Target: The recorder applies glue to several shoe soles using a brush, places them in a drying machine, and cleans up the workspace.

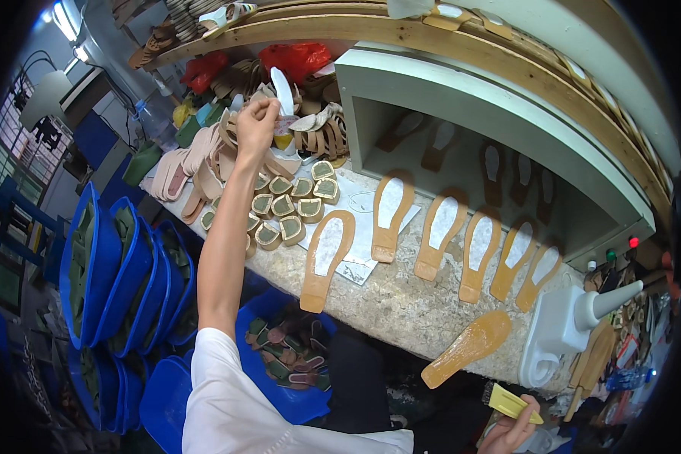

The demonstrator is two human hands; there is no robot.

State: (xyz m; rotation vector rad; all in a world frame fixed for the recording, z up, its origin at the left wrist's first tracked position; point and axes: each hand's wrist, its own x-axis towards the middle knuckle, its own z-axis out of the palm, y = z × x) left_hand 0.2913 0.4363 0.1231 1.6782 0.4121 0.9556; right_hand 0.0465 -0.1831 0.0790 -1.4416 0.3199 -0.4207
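My left hand [257, 125] reaches to the back of the bench, its fingers pinched at the edge of a long white insole pad [283, 92]. A jar with a yellow band stands just below that pad. At the lower right my right hand [513, 430] is closed around a flat brush with a yellow handle [509, 402], its dark bristles pointing left. Nearest the brush lies a tan insole [469, 349], glossy and wet-looking, over the bench's front edge. Further back, several tan insoles [440, 234] with white pads on them lie in a row, toes toward the grey oven.
Behind the row stands the open grey oven [499, 83], with more insoles inside. Several green-topped heel blocks [282, 204] sit left of the insoles. A white dispenser with a spout [556, 333] occupies the bench's right end. Blue bins [121, 265] are stacked at left.
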